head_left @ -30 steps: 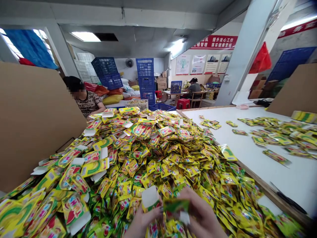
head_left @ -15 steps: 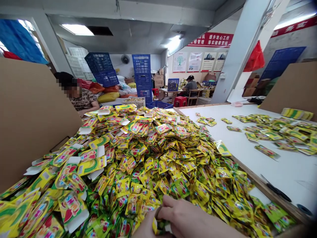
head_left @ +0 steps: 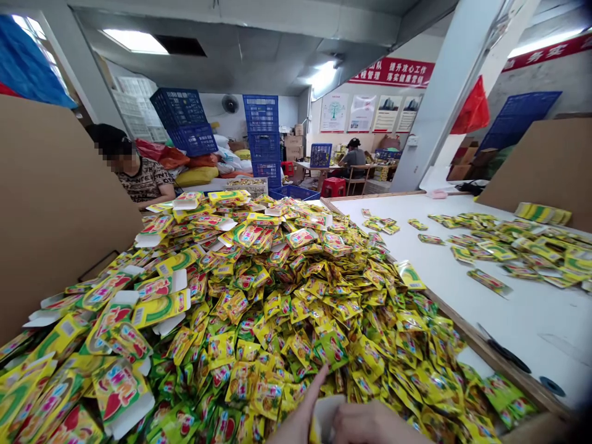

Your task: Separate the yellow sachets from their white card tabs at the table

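At the bottom edge of the head view, my left hand (head_left: 300, 419) grips a small yellow carton (head_left: 327, 408) whose pale inside faces me. Its index finger points up along the carton's side. My right hand (head_left: 367, 424) presses curled fingers against the carton's opening; what they hold, if anything, is hidden. Beyond both hands rises a large heap of small yellow and green sachets (head_left: 272, 370) with fruit pictures. Yellow printed cartons (head_left: 123, 394), several with white flaps open, lie on the heap's left side and top.
A wooden strip (head_left: 462, 324) borders the heap on the right. Past it, a white tabletop (head_left: 430, 265) bears scattered cartons (head_left: 504, 250), scissors (head_left: 506, 351) and a dark ring (head_left: 552, 386). Cardboard (head_left: 60, 228) stands at left, near a seated person (head_left: 139, 179). Another person (head_left: 354, 157) sits farther back.
My right hand has dropped lower and closer to the frame's bottom. My left index finger now extends upward, and the carton's pale opening shows more. The view has shifted slightly.
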Motion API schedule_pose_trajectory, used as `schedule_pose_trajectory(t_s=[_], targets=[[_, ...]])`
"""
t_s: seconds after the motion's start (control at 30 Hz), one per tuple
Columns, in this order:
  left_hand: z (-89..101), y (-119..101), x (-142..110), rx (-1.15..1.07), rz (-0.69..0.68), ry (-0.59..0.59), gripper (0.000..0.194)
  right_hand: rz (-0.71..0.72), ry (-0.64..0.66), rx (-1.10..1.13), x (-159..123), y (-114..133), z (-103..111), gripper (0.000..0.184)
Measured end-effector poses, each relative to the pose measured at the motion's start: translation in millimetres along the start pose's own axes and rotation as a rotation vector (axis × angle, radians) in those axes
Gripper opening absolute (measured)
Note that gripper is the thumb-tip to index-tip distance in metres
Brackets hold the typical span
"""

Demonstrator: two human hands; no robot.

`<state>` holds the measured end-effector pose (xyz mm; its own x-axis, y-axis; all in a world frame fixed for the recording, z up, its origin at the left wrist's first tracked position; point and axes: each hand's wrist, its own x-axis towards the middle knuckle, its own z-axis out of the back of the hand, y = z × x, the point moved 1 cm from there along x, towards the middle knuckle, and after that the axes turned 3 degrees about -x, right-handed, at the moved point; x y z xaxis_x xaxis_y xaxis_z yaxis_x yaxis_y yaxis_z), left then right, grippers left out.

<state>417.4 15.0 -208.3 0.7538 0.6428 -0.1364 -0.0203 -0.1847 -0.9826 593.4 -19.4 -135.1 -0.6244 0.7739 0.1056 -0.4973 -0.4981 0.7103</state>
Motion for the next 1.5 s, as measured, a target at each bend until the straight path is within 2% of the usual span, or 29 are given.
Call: schedule_pose_trajectory(t_s=[0.07, 0.13, 0.17, 0.2, 0.23, 0.27, 0.33, 0.4, 0.47, 0.53, 0.6, 0.67, 0.73, 0.8, 0.87, 0.93, 1.07, 1.13, 1.2, 1.23, 1.27, 1.33, 1.37, 1.43, 1.5], targets=[[6.5, -16.5, 5.4, 0.141, -0.037, -0.09, 0.092, -0.174, -0.23, -0.212, -22.6, -16.0, 34.9, 0.03], [19.5, -29.2, 13.9, 0.412, -0.052, -0.324, 0.061, -0.374, -0.589, -0.605, -46.1, -34.6, 77.7, 0.03], [26.8, -32.3, 19.3, 0.557, -0.056, -0.441, 0.044, -0.531, -0.753, -0.849, -55.4, -43.1, 96.6, 0.031], [33.5, -32.7, 25.4, 0.68, -0.058, -0.524, 0.037, -0.639, -0.818, -1.049, -60.9, -50.3, 110.5, 0.034], [39.0, -30.5, 31.8, 0.769, -0.06, -0.568, 0.036, -0.684, -0.842, -1.203, -61.9, -56.0, 118.4, 0.037], [43.1, -26.0, 37.8, 0.82, -0.053, -0.583, 0.038, -0.674, -0.822, -1.299, -58.6, -60.3, 119.7, 0.039], [47.3, -14.0, 46.5, 0.838, -0.025, -0.583, 0.042, -0.516, -0.735, -1.33, -41.7, -64.8, 103.5, 0.036], [47.9, -4.1, 48.5, 0.835, -0.011, -0.58, 0.043, -0.377, -0.679, -1.222, -18.9, -65.2, 70.1, 0.031], [48.2, -0.7, 43.8, 0.809, -0.008, -0.585, 0.037, -0.346, -0.618, -1.056, 1.9, -63.5, 31.4, 0.023], [50.6, -3.1, 34.6, 0.768, -0.005, -0.603, 0.028, -0.394, -0.56, -0.929, 16.8, -61.6, -1.5, 0.015], [55.4, -7.7, 24.5, 0.71, -0.001, -0.616, 0.02, -0.498, -0.554, -0.867, 25.0, -60.9, -22.2, 0.014], [61.1, -10.5, 16.2, 0.643, 0.002, -0.632, 0.021, -0.577, -0.584, -0.833, 28.1, -61.7, -30.3, 0.013], [65.5, -9.5, 10.8, 0.592, 0.016, -0.664, 0.028, -0.547, -0.627, -0.715, 28.9, -61.9, -31.2, 0.007], [66.5, -5.6, 8.6, 0.444, -0.011, -0.714, 0.037, -0.436, -0.7, -0.413, 30.4, -59.7, -31.3, 0.006], [62.8, -1.0, 9.4, 0.24, -0.059, -0.74, 0.046, -0.337, -0.791, 0.042, 34.5, -55.1, -35.6, 0.016], [55.3, 1.9, 12.3, 0.093, -0.091, -0.734, 0.049, -0.319, -0.845, 0.364, 41.0, -49.4, -44.5, 0.025], [37.6, -0.3, 19.8, -0.009, -0.127, -0.658, 0.046, -0.378, -0.9, 0.469, 50.1, -40.3, -58.4, 0.026], [29.3, -3.8, 23.1, -0.027, -0.147, -0.584, 0.042, -0.354, -0.868, 0.638, 49.7, -38.4, -56.8, 0.022], [21.9, -10.2, 26.8, 0.082, -0.189, -0.536, 0.036, -0.312, -0.778, 0.83, 46.2, -38.0, -49.3, 0.039], [19.1, -15.9, 29.9, 0.216, -0.241, -0.527, 0.033, -0.299, -0.743, 0.874, 43.3, -38.7, -43.9, 0.045], [17.3, -23.7, 34.5, 0.388, -0.31, -0.525, 0.031, -0.299, -0.724, 0.879, 39.5, -40.3, -38.3, 0.045], [19.1, -46.1, 51.2, 0.733, -0.467, -0.529, 0.031, -0.33, -0.744, 0.827, 30.4, -46.1, -28.2, 0.033], [23.6, -60.1, 64.2, 0.868, -0.531, -0.534, 0.03, -0.353, -0.77, 0.805, 25.4, -50.2, -24.9, 0.029], [40.4, -91.1, 98.8, 0.97, -0.601, -0.575, 0.025, -0.412, -0.847, 0.804, 15.2, -59.3, -22.6, 0.028], [62.2, -120.9, 137.3, 1.058, -0.657, -0.652, 0.041, -0.478, -0.914, 0.821, 5.6, -67.4, -25.0, 0.031]])
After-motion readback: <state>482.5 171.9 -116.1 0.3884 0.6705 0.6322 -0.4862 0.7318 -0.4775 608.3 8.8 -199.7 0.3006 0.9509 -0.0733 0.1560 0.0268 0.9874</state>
